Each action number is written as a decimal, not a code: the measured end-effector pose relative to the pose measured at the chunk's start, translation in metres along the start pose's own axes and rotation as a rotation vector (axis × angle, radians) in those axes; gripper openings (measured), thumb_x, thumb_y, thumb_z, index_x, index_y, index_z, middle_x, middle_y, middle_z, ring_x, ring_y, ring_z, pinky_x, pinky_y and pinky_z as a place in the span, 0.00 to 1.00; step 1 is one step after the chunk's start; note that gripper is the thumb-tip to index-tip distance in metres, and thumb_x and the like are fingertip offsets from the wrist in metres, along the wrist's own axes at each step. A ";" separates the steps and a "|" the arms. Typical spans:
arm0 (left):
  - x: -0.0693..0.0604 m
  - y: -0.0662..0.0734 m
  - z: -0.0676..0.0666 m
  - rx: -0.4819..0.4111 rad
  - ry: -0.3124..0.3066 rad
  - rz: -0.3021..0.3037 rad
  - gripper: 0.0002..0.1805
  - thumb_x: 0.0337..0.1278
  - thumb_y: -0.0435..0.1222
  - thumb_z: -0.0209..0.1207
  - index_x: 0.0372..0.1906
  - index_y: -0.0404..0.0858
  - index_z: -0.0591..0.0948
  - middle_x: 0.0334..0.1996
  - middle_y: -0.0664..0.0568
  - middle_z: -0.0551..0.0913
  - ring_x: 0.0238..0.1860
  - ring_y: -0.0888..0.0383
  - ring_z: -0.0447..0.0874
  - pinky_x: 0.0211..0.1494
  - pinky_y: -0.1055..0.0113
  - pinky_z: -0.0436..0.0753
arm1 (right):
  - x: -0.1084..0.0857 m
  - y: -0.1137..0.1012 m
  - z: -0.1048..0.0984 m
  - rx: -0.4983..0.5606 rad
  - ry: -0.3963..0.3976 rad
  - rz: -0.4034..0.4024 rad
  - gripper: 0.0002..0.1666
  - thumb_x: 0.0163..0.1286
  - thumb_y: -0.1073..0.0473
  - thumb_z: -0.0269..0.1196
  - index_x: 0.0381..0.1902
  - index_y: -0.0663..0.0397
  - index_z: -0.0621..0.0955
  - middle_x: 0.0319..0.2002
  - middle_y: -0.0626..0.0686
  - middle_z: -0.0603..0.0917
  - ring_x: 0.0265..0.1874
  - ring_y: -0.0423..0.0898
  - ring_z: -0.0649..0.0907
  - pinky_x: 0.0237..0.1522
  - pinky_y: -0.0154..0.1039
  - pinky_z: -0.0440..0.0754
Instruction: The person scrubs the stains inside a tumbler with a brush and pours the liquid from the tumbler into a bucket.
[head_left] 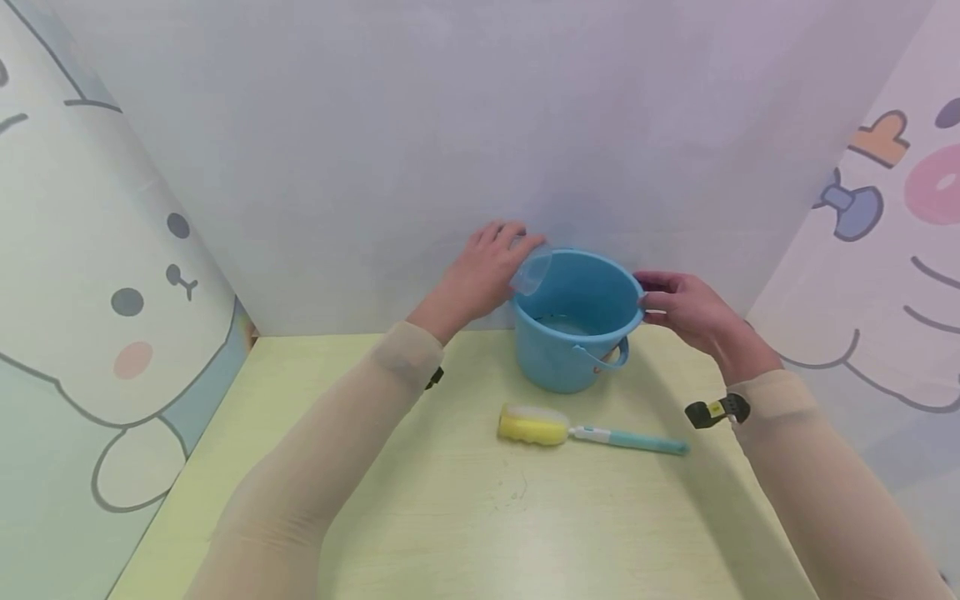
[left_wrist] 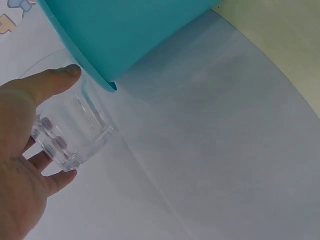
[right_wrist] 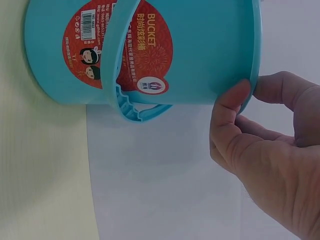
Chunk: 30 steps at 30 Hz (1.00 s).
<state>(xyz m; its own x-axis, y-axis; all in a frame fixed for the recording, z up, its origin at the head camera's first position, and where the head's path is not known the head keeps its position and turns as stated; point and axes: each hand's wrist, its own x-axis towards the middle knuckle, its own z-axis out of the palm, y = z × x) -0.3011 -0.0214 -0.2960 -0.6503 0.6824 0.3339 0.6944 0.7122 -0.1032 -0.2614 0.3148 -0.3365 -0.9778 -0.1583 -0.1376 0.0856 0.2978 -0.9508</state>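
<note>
A light blue bucket [head_left: 558, 362] stands on the table near the back wall, its handle hanging down at the front right. My left hand [head_left: 486, 273] grips a clear see-through cup [head_left: 533, 273], tilted at the bucket's left rim. In the left wrist view, thumb and fingers wrap the cup [left_wrist: 82, 127] close beside the rim. On the other side, my right hand [head_left: 690, 310] pinches the bucket's right rim. The right wrist view shows this pinch and a red label [right_wrist: 155, 55] on the bucket's side. A little liquid seems to lie at the bucket's bottom.
In front of the bucket lies a bottle brush [head_left: 536, 427] with a yellow and white sponge head and a teal handle. A pale wall [head_left: 375, 167] rises behind the wooden table [head_left: 450, 517]. Cartoon-printed panels [head_left: 142, 292] stand at both sides.
</note>
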 end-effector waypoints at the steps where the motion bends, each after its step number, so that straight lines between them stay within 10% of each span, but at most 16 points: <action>1: 0.000 0.000 0.000 -0.029 -0.003 -0.015 0.45 0.64 0.39 0.75 0.81 0.46 0.65 0.72 0.44 0.69 0.74 0.43 0.63 0.76 0.47 0.69 | 0.000 0.000 0.000 0.000 -0.001 0.001 0.37 0.80 0.70 0.55 0.83 0.65 0.58 0.76 0.67 0.65 0.67 0.63 0.74 0.57 0.36 0.86; 16: -0.022 -0.007 0.006 -0.585 0.134 -0.229 0.51 0.58 0.42 0.79 0.80 0.37 0.62 0.72 0.41 0.68 0.71 0.45 0.67 0.73 0.52 0.73 | 0.002 0.002 -0.005 -0.016 -0.012 -0.007 0.37 0.81 0.68 0.55 0.83 0.64 0.58 0.76 0.67 0.65 0.65 0.60 0.75 0.57 0.36 0.85; 30: -0.081 0.001 0.006 -0.974 0.267 -0.449 0.51 0.56 0.45 0.80 0.80 0.44 0.63 0.73 0.49 0.71 0.70 0.46 0.72 0.69 0.47 0.79 | -0.001 0.001 -0.006 -0.008 -0.010 0.001 0.37 0.82 0.68 0.55 0.83 0.63 0.58 0.77 0.66 0.65 0.66 0.61 0.76 0.57 0.36 0.86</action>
<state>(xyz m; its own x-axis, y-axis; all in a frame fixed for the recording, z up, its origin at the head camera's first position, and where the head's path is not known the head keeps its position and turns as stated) -0.2499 -0.0751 -0.3289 -0.8979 0.2538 0.3596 0.4338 0.3715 0.8209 -0.2619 0.3212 -0.3359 -0.9756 -0.1676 -0.1419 0.0854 0.3059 -0.9482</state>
